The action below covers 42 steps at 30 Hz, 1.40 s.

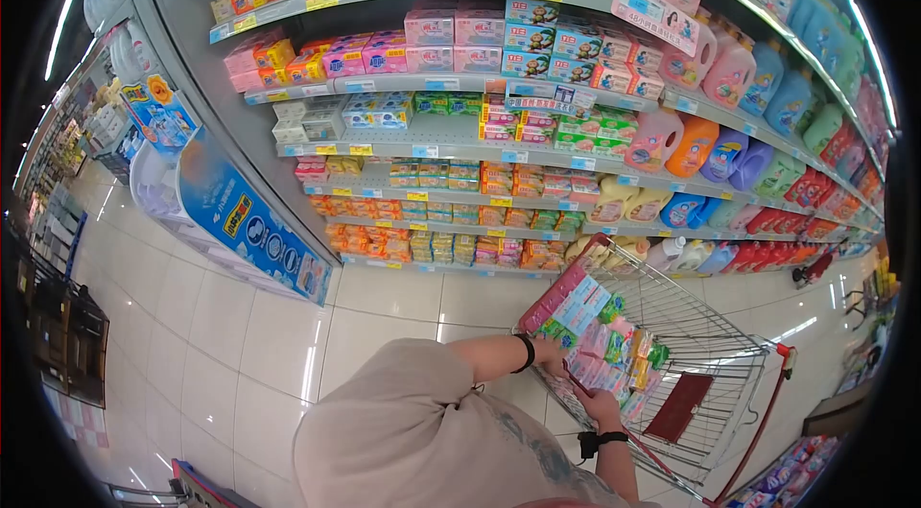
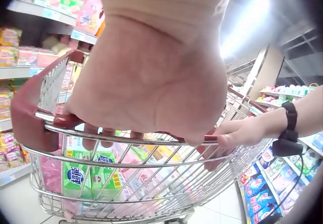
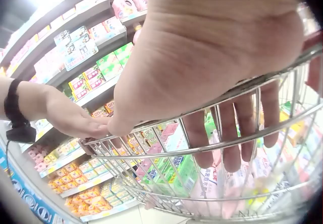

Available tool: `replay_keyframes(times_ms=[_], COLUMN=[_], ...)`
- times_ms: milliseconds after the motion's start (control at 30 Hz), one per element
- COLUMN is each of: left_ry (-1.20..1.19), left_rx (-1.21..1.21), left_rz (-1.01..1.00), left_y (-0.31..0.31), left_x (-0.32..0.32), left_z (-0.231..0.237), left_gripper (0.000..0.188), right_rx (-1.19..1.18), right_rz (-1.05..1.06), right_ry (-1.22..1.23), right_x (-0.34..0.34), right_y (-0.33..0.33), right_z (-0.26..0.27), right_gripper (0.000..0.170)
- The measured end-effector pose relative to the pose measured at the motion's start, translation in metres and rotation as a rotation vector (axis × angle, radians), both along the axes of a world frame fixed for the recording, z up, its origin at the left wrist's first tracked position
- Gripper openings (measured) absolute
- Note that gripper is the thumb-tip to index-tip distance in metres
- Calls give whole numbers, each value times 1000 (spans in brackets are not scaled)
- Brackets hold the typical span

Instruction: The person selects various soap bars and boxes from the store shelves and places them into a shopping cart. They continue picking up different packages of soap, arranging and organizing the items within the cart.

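Observation:
A wire shopping cart (image 1: 710, 335) with red trim stands at the person's front right. The left hand (image 1: 549, 354) grips its near rim, palm over the bar; the left wrist view shows that hand (image 2: 156, 77) with fingertips hanging inside the wires. Beside it the right hand (image 1: 602, 409) holds the same rim; the right wrist view shows this hand (image 3: 202, 67) with several fingers bent over the bar and pointing down inside. Green packs (image 2: 83, 176), pink-and-white packs (image 1: 600, 340) and yellow packs (image 1: 640, 372) lie in the basket.
Shelves (image 1: 403, 153) of boxed soap and large bottles (image 1: 731, 71) run ahead and to the right. A blue promotional stand (image 1: 254, 230) is at the left on the tiled floor (image 1: 384, 302). More packaged goods (image 1: 796, 470) are at the lower right.

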State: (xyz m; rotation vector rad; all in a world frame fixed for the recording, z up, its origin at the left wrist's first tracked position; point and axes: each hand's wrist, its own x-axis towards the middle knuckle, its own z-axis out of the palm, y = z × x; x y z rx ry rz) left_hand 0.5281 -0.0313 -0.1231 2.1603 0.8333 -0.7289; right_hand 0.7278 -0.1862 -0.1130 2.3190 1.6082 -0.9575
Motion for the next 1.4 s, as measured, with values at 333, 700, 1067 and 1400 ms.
replay_keyframes(times_ms=[333,700,1067,1400], left_ry=[61,30,1,46], left_rx=[7,-8,41,68], left_rz=[111,77,26,61], left_y=[5,12,13,18], left_x=[13,9,15,21], left_z=[-2,4,-27,-58], left_gripper=[97,93,99,101], right_rx=[135,763,356,281], right_rz=[-18,-584,-653,-605], right_ry=[67,104,-373,-144], right_x=[14,147,180,189], right_y=[-3,-59,-164,-167], right_z=[-8,-25,20,25], right_gripper=[69,42,65,54])
